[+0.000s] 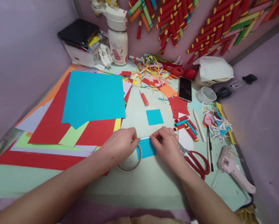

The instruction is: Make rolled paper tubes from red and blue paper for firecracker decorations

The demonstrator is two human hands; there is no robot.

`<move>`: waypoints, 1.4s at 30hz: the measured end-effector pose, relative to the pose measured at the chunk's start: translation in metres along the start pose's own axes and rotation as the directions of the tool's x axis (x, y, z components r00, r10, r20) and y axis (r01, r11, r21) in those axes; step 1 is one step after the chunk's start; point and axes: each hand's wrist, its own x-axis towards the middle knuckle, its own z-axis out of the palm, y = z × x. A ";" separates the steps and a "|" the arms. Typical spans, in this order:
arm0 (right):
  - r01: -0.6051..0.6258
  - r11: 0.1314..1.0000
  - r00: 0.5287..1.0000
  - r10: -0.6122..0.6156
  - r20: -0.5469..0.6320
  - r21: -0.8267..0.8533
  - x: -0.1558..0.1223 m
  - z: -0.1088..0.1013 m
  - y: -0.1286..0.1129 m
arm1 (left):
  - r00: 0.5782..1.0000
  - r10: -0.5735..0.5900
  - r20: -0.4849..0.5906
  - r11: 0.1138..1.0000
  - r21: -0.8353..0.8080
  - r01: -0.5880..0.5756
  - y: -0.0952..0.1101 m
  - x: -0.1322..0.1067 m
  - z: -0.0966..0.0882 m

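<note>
**A:** How far along is the work looking from your end?

**B:** Midway on one piece, I'm judging. At nine o'clock I'm seeing the left hand [124, 141] pinching one end of a narrow white strip [145, 138], possibly tape. The strip is running along the top edge of a square of bright blue paper [147, 150], lying at dial centre. At three o'clock the right hand [168, 146] is pinching the strip's other end.

**A:** What's done, what's left?

**B:** At twelve, a second blue paper square [154, 117] is lying flat; I'm seeing no strip on it, so I'm counting it as untouched. At two, a small cluster of red and blue rolled-paper tubes with yellow ends [191, 128] is looking finished.

**A:** Anything in the way?

**B:** At eight, a thin ring-shaped tape roll [130, 170] is crowding the left hand and overlapping the centre square; I can't tell whether that hand is touching it. At ten, a stack of large coloured paper sheets [94, 96] is filling the table. Between three and four, red-handled metal scissors [190, 153] are sitting close by the right wrist, blades partly hidden, and a pale pink plastic glue gun [227, 160] is lying farther out.
</note>
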 end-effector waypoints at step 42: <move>0.388 0.916 0.912 -0.397 -0.106 -0.097 -0.016 0.000 0.000 | 0.999 0.023 -0.033 0.984 0.176 -0.017 0.003 0.002 0.007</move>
